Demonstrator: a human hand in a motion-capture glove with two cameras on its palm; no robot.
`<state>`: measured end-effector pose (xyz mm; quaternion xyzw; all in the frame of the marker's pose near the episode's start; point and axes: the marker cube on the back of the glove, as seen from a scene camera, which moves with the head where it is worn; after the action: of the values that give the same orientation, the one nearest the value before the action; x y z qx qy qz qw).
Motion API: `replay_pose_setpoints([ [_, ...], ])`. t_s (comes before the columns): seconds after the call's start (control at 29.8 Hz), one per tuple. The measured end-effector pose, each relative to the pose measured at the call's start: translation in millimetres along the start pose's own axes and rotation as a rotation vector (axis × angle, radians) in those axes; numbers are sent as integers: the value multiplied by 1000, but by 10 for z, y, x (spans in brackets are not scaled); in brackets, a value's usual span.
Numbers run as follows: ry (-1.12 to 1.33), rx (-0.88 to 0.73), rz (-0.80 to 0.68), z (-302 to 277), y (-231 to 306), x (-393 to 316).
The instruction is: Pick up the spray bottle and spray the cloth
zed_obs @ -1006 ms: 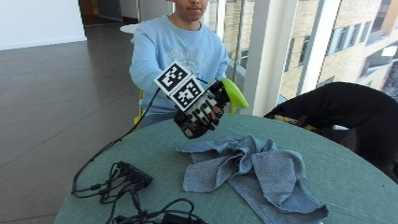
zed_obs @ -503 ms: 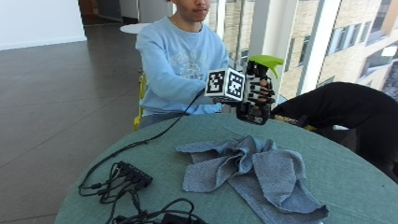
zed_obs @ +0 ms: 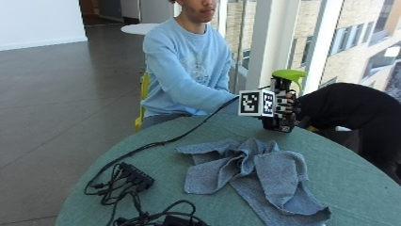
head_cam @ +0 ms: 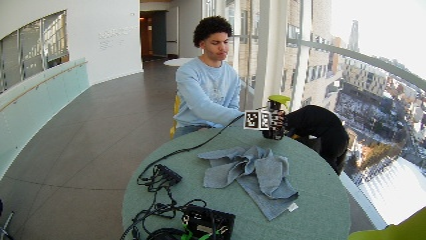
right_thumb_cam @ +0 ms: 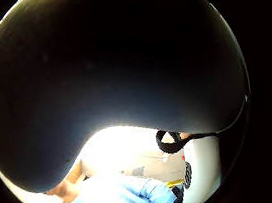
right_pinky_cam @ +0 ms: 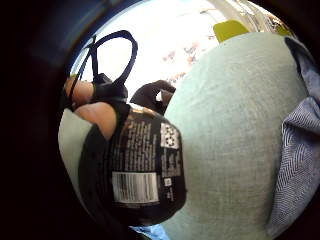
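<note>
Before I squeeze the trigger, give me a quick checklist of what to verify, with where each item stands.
1. Bottle in hand: ok, the gloved fingers wrap its black body, lifted off the table.
2. Bottle upright: ok in the outside view.
3. Cloth ready: ok, it lies bunched on the table, nothing on it.
4. Nozzle aimed at cloth: cannot tell; the bottle is held beyond the cloth's far edge, not over it.
5. Finger on trigger: cannot tell, hidden.
6. Cables away from the cloth: ok, they lie apart from it.
</note>
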<state>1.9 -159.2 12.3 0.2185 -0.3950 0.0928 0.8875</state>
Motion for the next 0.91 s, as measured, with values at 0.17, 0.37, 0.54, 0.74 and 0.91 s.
replay_pose_setpoints([
  [0.17,16,0,2,-7,2,86],
  [0.37,5,-3,16,-19,59,164],
  [0.54,3,-24,32,-46,96,177],
  [0.74,14,-28,34,-254,226,153],
  [0.91,147,-77,2,-677,452,95],
])
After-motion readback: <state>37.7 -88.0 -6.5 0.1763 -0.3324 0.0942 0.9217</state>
